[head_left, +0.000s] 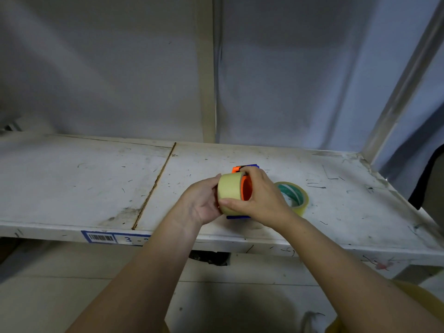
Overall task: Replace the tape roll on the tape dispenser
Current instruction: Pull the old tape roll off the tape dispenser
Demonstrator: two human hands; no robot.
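A pale yellow tape roll (pixel 230 188) sits partly around the orange hub (pixel 247 191) of a blue and orange tape dispenser (pixel 248 167), held just above the white shelf (pixel 96 179). My left hand (pixel 201 203) cups the roll from the left. My right hand (pixel 260 197) grips the dispenser from the right, its thumb lying on the roll's lower edge. Most of the dispenser is hidden behind my hands; a blue edge (pixel 236 217) shows below. A second, thinner roll with a green core (pixel 294 197) lies on the shelf right of my right hand.
The shelf has a seam (pixel 156 183) left of my hands and a barcode label (pixel 115 237) on its front edge. A metal upright (pixel 398 92) rises at the right, a grey back panel stands behind, and a lower shelf lies beneath.
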